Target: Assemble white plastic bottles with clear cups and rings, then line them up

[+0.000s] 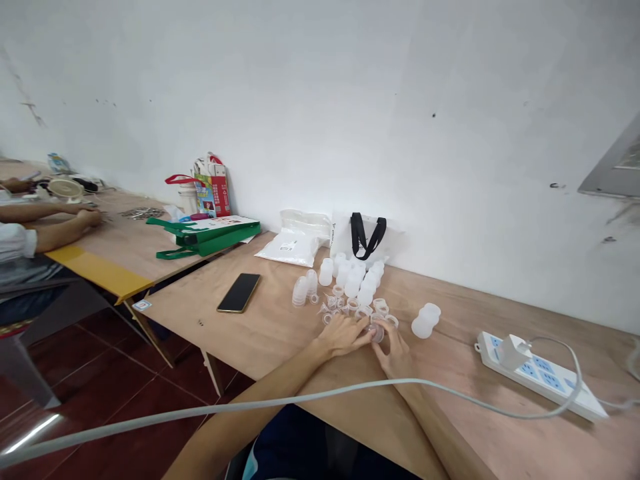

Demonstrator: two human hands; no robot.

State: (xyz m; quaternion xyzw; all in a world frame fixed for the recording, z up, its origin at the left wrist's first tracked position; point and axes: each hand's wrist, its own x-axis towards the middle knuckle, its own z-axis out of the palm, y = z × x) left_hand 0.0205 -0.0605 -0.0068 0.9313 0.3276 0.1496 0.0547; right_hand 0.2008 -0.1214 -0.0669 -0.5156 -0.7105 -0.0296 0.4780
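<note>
My left hand [345, 335] and my right hand [395, 352] rest close together on the wooden table [280, 333], fingertips meeting around a small translucent plastic part [377, 332]. Both hands pinch it; its exact shape is too small to make out. Just beyond my fingers lies a scatter of small clear rings and caps [350, 305]. Behind them stands a cluster of white translucent plastic cups [355, 275]. A single white cup piece [426, 321] sits to the right of my right hand.
A black phone [239, 293] lies to the left. White bags [300, 241] and a bag with a black strap [367, 235] lean at the wall. A power strip [540, 375] with a cable [300, 400] is right. Another person's arms [60, 223] rest on the far-left table beside green bags [210, 235].
</note>
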